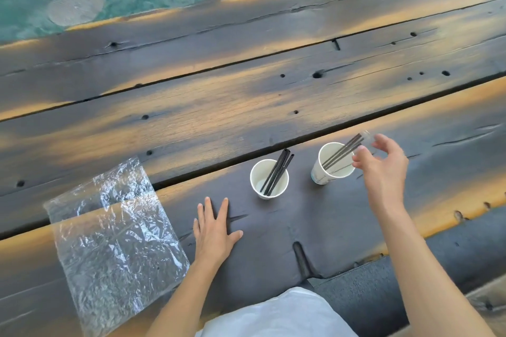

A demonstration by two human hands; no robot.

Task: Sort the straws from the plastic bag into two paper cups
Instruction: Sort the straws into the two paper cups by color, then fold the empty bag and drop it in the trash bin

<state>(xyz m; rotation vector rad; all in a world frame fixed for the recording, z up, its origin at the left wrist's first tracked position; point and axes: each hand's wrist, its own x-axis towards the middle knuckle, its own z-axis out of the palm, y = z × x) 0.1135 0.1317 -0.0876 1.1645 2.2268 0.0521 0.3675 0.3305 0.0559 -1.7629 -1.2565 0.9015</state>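
Observation:
Two white paper cups stand on the dark wooden table. The left cup holds several black straws that lean to the upper right. The right cup is tilted a little and holds black straws whose tops carry something clear. My right hand hovers just right of that cup, fingers apart, thumb close to the straw tops; nothing is gripped in it. My left hand lies flat on the table, palm down, left of the cups. The crumpled clear plastic bag lies flat at the left and looks empty.
The table is made of wide planks with gaps and knot holes. Beyond its far edge is a green floor with round pale patterns. A white garment shows at the bottom, and the table's near edge runs behind my right arm.

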